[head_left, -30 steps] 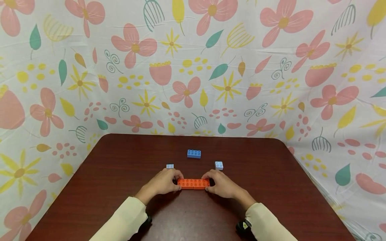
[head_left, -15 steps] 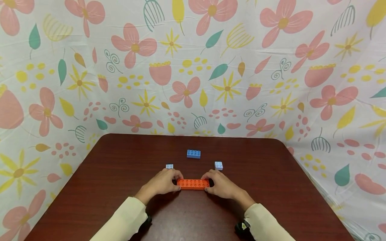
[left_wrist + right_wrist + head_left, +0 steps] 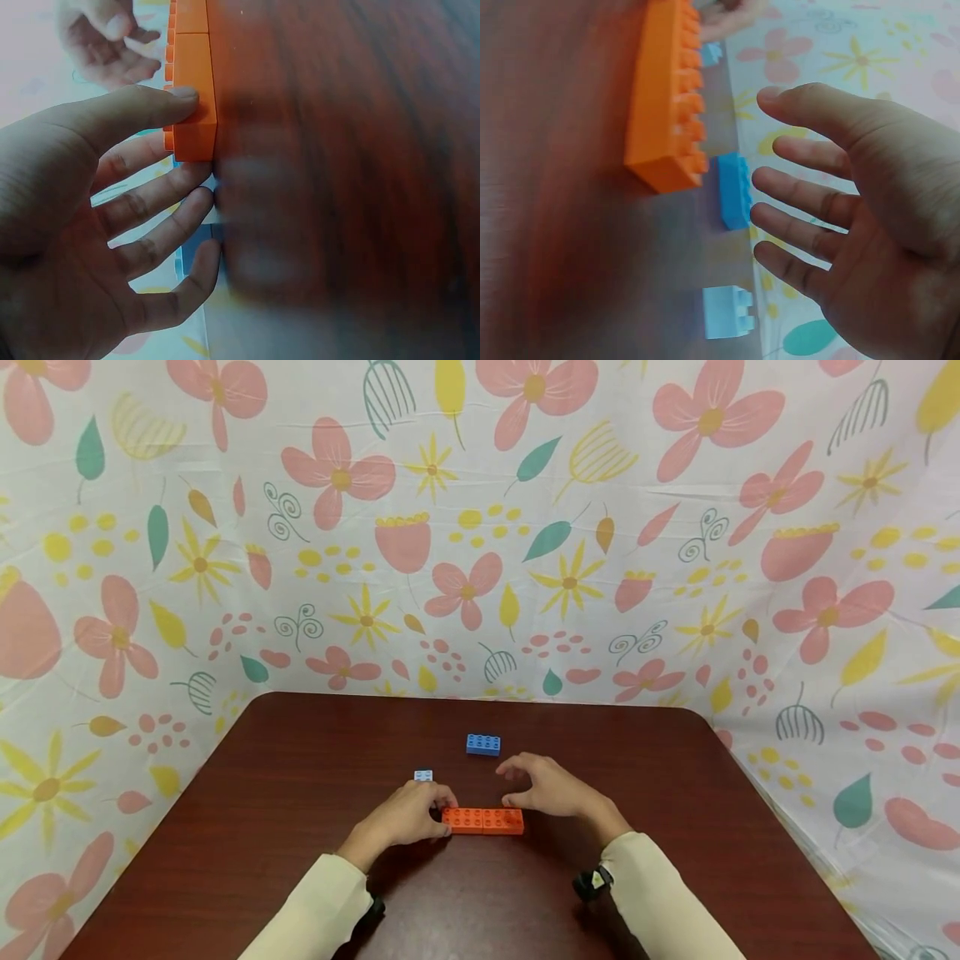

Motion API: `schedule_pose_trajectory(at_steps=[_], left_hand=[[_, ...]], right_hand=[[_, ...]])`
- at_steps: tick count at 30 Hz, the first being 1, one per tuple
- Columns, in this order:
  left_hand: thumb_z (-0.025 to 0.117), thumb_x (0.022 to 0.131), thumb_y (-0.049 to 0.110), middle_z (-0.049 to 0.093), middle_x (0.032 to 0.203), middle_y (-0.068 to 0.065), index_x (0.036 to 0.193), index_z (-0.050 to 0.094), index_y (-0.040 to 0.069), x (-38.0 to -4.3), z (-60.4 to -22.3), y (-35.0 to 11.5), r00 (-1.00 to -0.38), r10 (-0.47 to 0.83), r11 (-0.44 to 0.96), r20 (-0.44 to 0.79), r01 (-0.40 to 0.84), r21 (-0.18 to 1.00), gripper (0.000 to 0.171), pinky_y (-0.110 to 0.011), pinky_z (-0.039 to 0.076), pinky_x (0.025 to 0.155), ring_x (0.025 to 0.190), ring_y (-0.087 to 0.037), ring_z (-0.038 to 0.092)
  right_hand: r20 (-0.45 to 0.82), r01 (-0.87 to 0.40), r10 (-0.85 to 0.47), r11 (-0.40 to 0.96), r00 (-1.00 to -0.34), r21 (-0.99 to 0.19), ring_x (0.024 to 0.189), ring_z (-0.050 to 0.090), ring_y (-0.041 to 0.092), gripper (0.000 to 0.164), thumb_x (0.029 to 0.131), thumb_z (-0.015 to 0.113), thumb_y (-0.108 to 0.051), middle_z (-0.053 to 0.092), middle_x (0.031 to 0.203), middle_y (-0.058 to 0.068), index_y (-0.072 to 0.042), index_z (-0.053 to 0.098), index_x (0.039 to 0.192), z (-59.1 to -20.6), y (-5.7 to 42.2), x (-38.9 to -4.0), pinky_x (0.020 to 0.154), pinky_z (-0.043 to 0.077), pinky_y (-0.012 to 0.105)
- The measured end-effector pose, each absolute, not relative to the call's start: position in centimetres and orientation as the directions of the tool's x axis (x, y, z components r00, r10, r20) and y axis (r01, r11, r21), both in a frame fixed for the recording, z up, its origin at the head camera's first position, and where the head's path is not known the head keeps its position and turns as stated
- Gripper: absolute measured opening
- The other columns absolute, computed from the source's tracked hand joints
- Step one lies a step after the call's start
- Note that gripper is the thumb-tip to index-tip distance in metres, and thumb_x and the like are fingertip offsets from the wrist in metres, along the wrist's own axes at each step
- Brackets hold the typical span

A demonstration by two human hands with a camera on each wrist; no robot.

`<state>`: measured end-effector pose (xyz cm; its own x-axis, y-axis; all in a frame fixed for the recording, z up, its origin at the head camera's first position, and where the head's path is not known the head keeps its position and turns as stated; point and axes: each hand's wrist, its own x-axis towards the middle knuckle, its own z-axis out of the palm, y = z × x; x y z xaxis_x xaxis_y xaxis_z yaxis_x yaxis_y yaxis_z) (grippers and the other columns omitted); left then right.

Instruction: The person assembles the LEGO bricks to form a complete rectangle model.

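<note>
Two orange toy building bricks lie end to end on the table, with a thin seam between them. My left hand pinches the left brick at its outer end, thumb on the near side and fingers behind. Raised off the right brick, my right hand holds nothing; its fingers are spread and relaxed in the right wrist view. A blue brick lies farther back. A small pale blue brick shows just beyond my left hand. The other pale brick is hidden behind my right hand in the head view.
The dark brown wooden table has rounded far corners. Behind it hangs a white cloth printed with flowers and leaves. Black straps with small devices sit at both wrists, under pale sleeves.
My right hand has let go of the right orange brick and moved up and slightly right, now covering the right pale brick. My left hand keeps its pinch, and the bricks stay in place.
</note>
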<state>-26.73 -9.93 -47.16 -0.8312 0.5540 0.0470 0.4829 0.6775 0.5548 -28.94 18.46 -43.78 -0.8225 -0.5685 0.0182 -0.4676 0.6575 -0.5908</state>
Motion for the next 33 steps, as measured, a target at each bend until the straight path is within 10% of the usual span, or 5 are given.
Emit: schedule_pose_trajectory(at_steps=[33], left_hand=[[0.085,0.084,0.019,0.072,0.103,-0.002,0.109,0.075,0.017,-27.3,-46.9,-9.7,-0.815,0.579,0.692,0.009,0.497,0.524,0.027,-0.037,0.056,0.083,0.095,-0.017,0.066]], right_hand=[[-0.036,-0.236,-0.337,0.728,-0.941,-0.644,0.118,0.063,0.032,0.04,0.093,0.075,-0.017,0.067,0.129,0.016,-0.006,0.066,0.131,-45.2,16.2,-38.6,0.101,0.052,0.05]])
